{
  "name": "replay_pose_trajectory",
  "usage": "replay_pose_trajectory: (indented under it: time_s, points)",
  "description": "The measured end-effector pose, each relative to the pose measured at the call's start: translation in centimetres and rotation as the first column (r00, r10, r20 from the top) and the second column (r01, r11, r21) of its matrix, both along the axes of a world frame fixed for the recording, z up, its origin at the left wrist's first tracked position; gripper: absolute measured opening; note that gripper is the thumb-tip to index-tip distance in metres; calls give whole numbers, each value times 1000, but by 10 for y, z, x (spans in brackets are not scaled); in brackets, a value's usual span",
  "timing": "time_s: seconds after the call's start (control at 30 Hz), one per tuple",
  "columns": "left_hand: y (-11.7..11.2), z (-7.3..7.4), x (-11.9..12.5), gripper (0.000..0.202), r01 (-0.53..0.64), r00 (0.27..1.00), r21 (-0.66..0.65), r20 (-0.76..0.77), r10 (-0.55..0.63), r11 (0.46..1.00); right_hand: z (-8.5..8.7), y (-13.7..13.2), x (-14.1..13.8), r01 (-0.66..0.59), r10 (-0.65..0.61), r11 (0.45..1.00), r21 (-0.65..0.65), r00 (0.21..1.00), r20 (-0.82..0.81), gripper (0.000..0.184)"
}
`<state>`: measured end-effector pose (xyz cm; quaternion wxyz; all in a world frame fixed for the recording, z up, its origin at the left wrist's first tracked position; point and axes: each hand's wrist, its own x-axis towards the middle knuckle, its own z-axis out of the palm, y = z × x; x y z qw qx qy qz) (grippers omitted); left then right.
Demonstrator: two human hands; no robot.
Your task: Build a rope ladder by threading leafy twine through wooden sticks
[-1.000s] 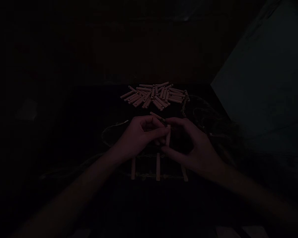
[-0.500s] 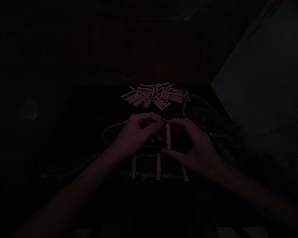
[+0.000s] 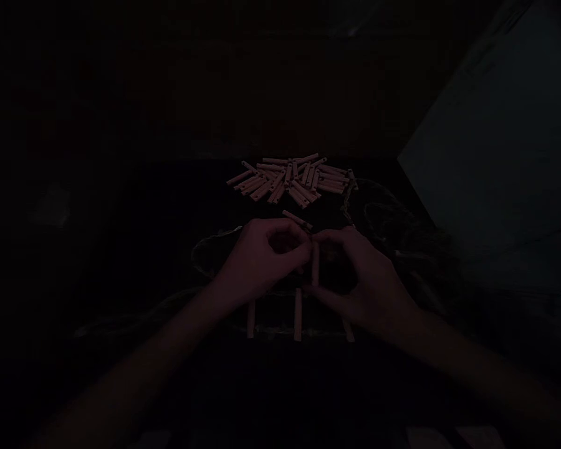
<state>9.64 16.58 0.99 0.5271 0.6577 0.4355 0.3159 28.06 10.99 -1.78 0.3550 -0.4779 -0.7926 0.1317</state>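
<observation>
The curled left fingers [image 3: 293, 248] touched the upper part of a pale dowel [image 3: 315, 265] whose long axis ran away from the person, the right fingers [image 3: 337, 238] spanned it though dimness hid any grip, and a heap of dowels [image 3: 290, 182] lay beyond.

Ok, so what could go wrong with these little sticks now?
The upright stick sits between the left hand and right hand, and it might slip and knock the tied row of sticks out of line. The slanted stick could drop too. The loose twine near the left hand might snag on fingers.
</observation>
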Motion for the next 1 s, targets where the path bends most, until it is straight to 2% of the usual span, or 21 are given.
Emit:
replay_pose_trajectory:
  time_s: [0.17,0.7,1.0]
  points:
    - [-3,-2,0,13,-19,994,105,-104,30,994,-1,-1,-1,18,-18,1000,7,1000,15,51]
    - [-6,-5,4,7,-35,984,181,-165,66,983,-3,-2,-2,33,-33,999,3,999,22,48]
    - [-6,-5,5,6,-57,989,186,-122,81,981,0,-3,-3,57,-57,998,2,998,32,51]
